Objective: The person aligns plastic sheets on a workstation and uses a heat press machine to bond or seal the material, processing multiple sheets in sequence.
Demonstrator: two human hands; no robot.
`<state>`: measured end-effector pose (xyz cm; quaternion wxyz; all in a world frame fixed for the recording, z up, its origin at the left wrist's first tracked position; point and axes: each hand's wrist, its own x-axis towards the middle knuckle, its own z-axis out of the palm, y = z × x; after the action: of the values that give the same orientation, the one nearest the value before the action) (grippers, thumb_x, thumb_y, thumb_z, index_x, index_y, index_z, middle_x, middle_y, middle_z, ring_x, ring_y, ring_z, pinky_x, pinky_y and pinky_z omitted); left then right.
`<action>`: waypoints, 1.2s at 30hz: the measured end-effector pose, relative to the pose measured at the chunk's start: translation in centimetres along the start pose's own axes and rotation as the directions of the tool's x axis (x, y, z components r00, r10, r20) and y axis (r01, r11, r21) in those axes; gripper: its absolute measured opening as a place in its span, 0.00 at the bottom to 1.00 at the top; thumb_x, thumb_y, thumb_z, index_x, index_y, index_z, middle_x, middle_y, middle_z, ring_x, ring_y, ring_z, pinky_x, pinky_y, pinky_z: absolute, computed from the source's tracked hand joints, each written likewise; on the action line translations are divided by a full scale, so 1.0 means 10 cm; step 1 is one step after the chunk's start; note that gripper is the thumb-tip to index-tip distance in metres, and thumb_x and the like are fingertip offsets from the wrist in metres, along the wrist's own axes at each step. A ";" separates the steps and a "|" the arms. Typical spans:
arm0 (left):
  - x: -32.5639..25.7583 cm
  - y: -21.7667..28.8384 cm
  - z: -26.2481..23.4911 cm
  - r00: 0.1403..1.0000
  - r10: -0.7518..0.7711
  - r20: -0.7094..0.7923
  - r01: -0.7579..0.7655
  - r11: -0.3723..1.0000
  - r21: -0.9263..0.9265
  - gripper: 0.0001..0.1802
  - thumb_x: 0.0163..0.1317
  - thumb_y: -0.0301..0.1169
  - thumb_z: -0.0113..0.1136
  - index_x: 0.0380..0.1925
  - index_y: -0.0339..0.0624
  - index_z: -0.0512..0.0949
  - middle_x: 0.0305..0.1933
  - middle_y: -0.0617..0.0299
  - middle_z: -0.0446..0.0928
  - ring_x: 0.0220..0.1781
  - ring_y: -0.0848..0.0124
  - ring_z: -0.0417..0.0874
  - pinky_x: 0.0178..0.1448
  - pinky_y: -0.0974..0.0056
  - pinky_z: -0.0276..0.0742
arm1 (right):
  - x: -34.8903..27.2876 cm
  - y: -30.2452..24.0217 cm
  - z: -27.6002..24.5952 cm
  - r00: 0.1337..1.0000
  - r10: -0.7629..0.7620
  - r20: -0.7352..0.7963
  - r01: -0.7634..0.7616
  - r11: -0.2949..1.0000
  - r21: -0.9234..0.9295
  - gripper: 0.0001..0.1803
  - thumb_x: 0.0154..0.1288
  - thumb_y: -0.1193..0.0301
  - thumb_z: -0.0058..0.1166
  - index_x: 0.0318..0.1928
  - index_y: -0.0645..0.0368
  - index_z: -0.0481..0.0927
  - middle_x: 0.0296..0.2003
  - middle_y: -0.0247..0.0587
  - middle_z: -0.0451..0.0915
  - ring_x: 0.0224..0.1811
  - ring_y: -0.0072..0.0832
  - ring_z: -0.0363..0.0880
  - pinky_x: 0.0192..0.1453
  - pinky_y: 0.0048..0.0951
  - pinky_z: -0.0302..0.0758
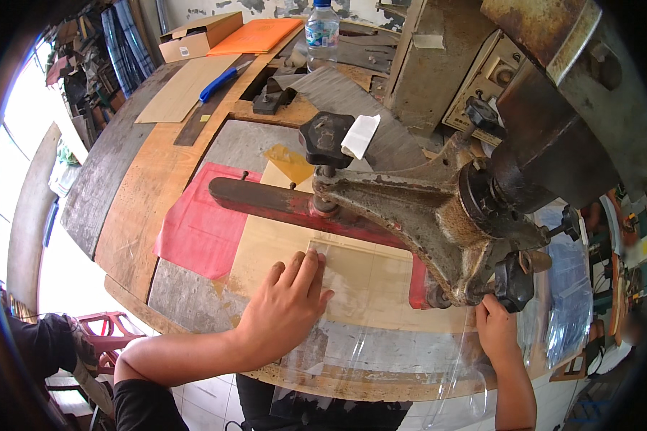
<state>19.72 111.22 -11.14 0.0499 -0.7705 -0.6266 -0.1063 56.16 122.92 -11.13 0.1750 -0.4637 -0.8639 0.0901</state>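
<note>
Both my hands meet the clear plastic sheet: left hand flat, fingers spread, pressing it to the surface. Right hand grips its far edge, under the press's black knob.

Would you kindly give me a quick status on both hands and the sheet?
Left hand flat on clear plastic sheet. Right hand at machine's black knob. Sheet lies under the red bar.
</note>
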 end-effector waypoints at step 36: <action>-0.21 0.13 0.18 0.992 -0.107 -0.073 0.110 0.993 0.034 0.26 0.70 0.40 0.56 0.59 0.29 0.75 0.61 0.49 0.76 0.64 0.56 0.77 0.63 0.50 0.76 | 0.00 -0.05 -0.10 0.943 0.068 0.326 0.011 0.972 -0.235 0.30 0.76 0.70 0.48 0.76 0.47 0.69 0.65 0.64 0.66 0.66 0.58 0.71 0.71 0.45 0.73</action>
<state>20.76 109.28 -13.26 0.0808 -0.7299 -0.6672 -0.1246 56.20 122.63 -10.02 -0.0300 -0.4717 -0.8787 0.0674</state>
